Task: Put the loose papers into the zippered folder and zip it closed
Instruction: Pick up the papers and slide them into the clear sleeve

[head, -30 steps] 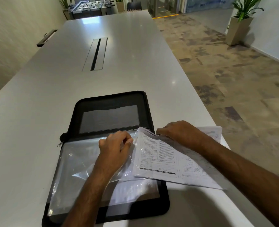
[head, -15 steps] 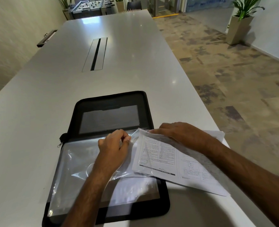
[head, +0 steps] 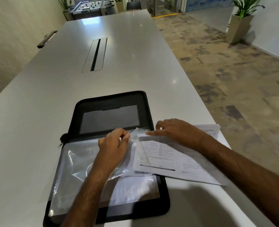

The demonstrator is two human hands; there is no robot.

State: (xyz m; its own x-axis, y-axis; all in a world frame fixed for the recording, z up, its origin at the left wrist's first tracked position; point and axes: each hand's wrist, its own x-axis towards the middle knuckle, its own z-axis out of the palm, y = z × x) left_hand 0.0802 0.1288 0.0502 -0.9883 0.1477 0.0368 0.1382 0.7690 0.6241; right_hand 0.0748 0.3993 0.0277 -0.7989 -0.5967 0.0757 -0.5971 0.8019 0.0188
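While the long grey worktop [head: 57, 95] fills most of the frame from the lower edge to the upper centre, the black zippered folder [head: 110, 102] is seen lying open on it at lower centre, its 2 halves spread flat. A clear plastic sleeve [head: 73, 163] is laid over the nearer half, and a darker pocket panel is shown on the farther half. The loose papers [head: 176, 161] are found at the right of the folder, printed side up, partly over the folder's right edge and partly on the worktop, so they are not yet inside. The right hand [head: 176, 130] is laid on the upper edge of the papers, with the index finger stretched flat toward the left and the other fingers loosely bent; nothing is gripped by it. The left hand [head: 114, 145] is placed at the centre of the frame, its fingers [head: 124, 134] curled and pinching the crumpled upper edge of the plastic sleeve. A small zip pull [head: 60, 145] is seen at the folder's left side, near the spine. A slotted cable hatch [head: 95, 54] is set into the worktop at upper centre.
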